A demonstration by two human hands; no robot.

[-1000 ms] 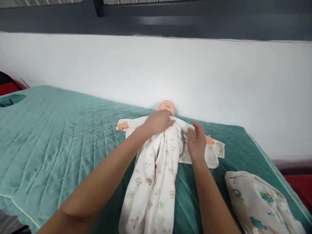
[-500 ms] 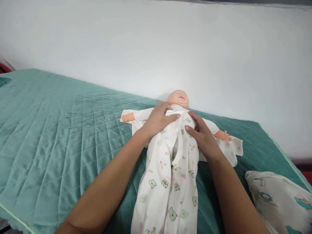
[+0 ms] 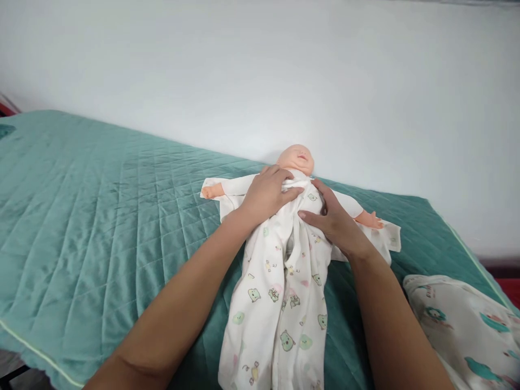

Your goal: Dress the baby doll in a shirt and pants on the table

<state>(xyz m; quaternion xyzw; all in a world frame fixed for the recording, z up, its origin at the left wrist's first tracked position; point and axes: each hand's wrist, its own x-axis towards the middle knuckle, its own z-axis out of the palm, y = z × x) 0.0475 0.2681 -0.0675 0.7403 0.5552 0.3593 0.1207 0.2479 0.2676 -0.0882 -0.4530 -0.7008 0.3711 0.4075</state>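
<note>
A baby doll lies on its back on a teal quilted bed cover, head toward the white wall, arms spread out. It wears a white sleepsuit printed with small animals. My left hand rests on the doll's upper chest, fingers pressed on the fabric near the neckline. My right hand lies flat on the right side of the chest, fingers stretched over the cloth. The suit's front edges meet between my hands, with a gap lower down.
A second folded cloth with teal animal prints lies at the lower right. The white wall runs just behind the doll's head. The bed's near edge shows at lower left.
The view has tilted down and the dark window frame has left it. My right hand has moved from the doll's right sleeve onto its chest, drawing the right flap of the suit across.
</note>
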